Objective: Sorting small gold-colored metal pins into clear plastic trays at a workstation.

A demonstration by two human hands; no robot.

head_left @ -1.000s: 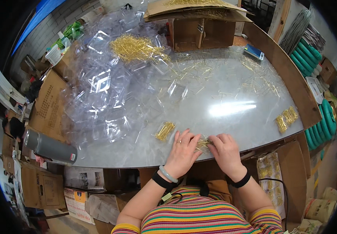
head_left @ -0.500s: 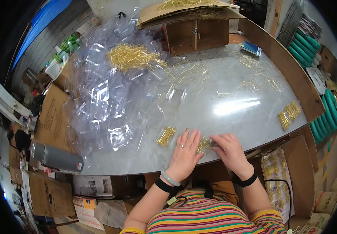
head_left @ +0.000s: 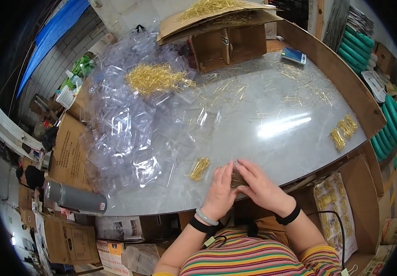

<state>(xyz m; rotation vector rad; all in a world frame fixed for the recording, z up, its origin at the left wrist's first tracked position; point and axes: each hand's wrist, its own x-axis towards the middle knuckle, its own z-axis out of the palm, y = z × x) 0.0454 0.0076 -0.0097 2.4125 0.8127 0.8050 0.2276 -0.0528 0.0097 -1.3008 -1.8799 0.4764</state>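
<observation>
At the near edge of the grey tabletop, my left hand (head_left: 220, 193) and my right hand (head_left: 262, 187) are cupped around a small bundle of thin gold wire pieces (head_left: 238, 178). Fingertips of both hands nearly meet at its far end, and the bundle is partly hidden between the palms. Just left of my left hand lies a second gold wire bundle (head_left: 199, 169). More bundles (head_left: 344, 132) sit together by the right edge of the table. A large loose heap of gold wires (head_left: 157, 79) rests on clear plastic packs (head_left: 120, 126) at the left.
A cardboard box (head_left: 249, 43) with gold wires on its top stands at the back. Near it is a small blue-topped device (head_left: 294, 55). Loose wires (head_left: 304, 89) are scattered across the far table. A grey bottle (head_left: 81, 197) lies at the left edge; cardboard (head_left: 345, 83) borders the right.
My hands have drawn together around the gold wire bundle, the right one moving left and closing in. The whole view has shifted slightly.
</observation>
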